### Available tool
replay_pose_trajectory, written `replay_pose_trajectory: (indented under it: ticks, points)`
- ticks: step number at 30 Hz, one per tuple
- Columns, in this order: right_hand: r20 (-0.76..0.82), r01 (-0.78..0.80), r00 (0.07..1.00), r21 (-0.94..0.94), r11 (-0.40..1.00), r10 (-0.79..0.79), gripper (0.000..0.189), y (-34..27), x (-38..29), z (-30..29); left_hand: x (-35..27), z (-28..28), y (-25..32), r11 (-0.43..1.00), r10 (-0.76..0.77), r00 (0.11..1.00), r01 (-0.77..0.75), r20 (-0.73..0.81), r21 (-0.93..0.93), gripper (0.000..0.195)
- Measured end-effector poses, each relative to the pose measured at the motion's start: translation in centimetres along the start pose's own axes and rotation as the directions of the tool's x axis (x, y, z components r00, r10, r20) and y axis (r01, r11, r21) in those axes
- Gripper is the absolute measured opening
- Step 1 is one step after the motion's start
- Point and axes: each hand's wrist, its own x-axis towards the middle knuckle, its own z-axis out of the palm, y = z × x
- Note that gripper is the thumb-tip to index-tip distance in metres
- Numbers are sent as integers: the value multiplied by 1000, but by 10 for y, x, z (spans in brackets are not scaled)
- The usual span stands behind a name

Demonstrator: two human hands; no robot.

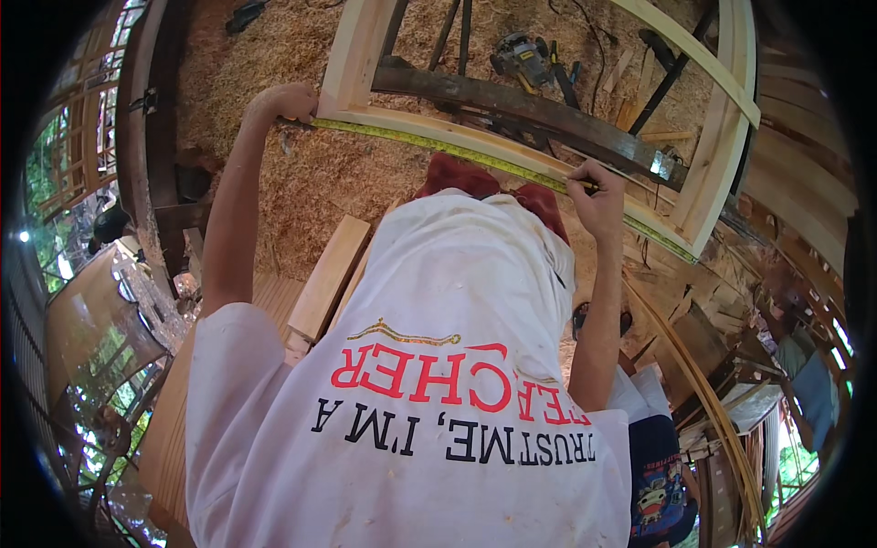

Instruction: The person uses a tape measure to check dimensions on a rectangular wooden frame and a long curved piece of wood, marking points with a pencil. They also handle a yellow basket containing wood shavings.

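Note:
A yellow measuring tape (438,142) is stretched along the near rail of a pale wooden frame (384,122). At the frame's left corner, my left hand (296,103) is closed around the end of the tape, its fingers partly hidden. My right hand (597,195) rests over the same rail to the right, pinching a thin dark pencil or marker (586,183) above the tape. Beyond that hand, the tape runs on to the frame's near right corner. A dark wooden beam (473,89) shows through the frame's opening.
Wood shavings (226,68) cover the ground. A power tool (522,58) lies beyond the beam, beside offcuts. Planed boards (330,277) are stacked at the lower left. Another person (654,452) is at the lower right, and a further one (812,390) at the far right.

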Motion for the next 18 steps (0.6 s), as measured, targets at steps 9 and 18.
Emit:
replay_pose_trajectory:
  ticks: [9,18]
  points:
    - [5,-6,1000,-13,1000,6,9,-5,1,0,38,13,-33,941,229,973,-229,29,248,24]
    - [22,-43,999,-36,998,44,7,-8,0,-1,29,7,-22,992,86,996,-86,-1,89,32]
